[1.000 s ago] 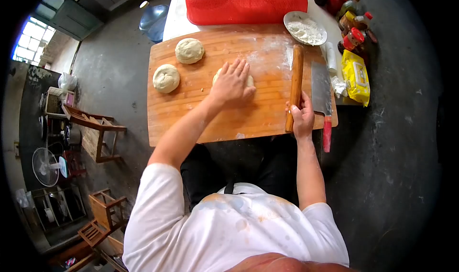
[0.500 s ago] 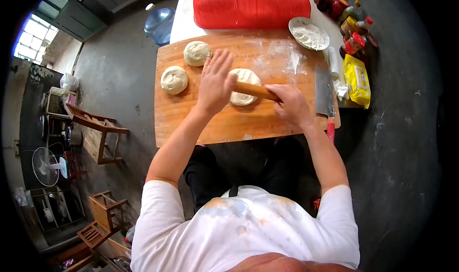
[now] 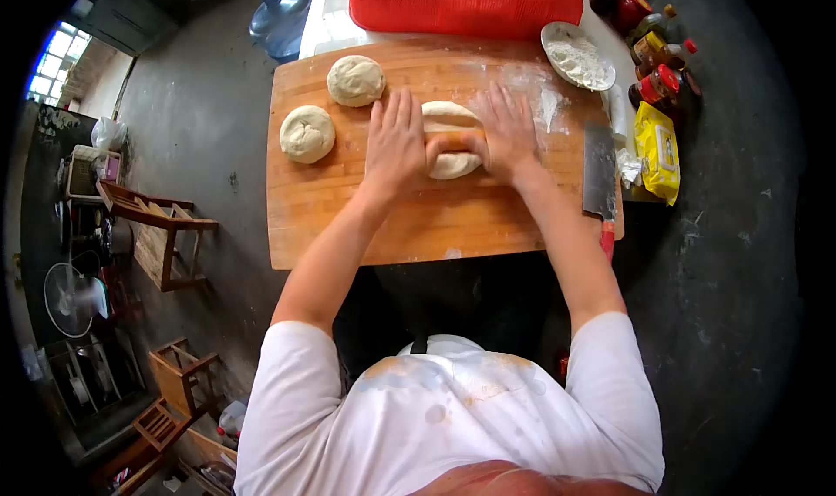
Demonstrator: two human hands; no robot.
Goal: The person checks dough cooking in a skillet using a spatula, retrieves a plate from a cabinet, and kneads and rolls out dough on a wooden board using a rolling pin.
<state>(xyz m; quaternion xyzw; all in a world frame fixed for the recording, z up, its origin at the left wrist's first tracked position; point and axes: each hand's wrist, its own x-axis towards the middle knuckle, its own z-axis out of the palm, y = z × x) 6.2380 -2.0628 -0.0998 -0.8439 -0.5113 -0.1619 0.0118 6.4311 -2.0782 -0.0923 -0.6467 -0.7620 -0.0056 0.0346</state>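
A wooden rolling pin (image 3: pixel 455 142) lies across a flattened piece of dough (image 3: pixel 449 114) on the wooden board (image 3: pixel 348 226). My left hand (image 3: pixel 396 139) rests over the pin's left end, fingers stretched forward and thumb against the pin. Over the right end lies my right hand (image 3: pixel 508 130), also with its fingers straight out. Both palms hide the ends of the pin. Two rounded dough balls, an upper one (image 3: pixel 356 80) and a lower one (image 3: pixel 307 134), sit on the board to the left of my left hand.
A cleaver (image 3: pixel 599 169) lies at the board's right edge beside a yellow wipes pack (image 3: pixel 657 152). Behind are a plate of flour (image 3: pixel 577 58) and a red cover (image 3: pixel 461 4). Bottles and jars (image 3: pixel 655 82) stand at the upper right. A water jug (image 3: pixel 280 21) is on the floor.
My right hand has opened from its grip on the pin's end and now lies flat over it. The pin has turned from slanted to nearly level across the dough. The view has shifted slightly.
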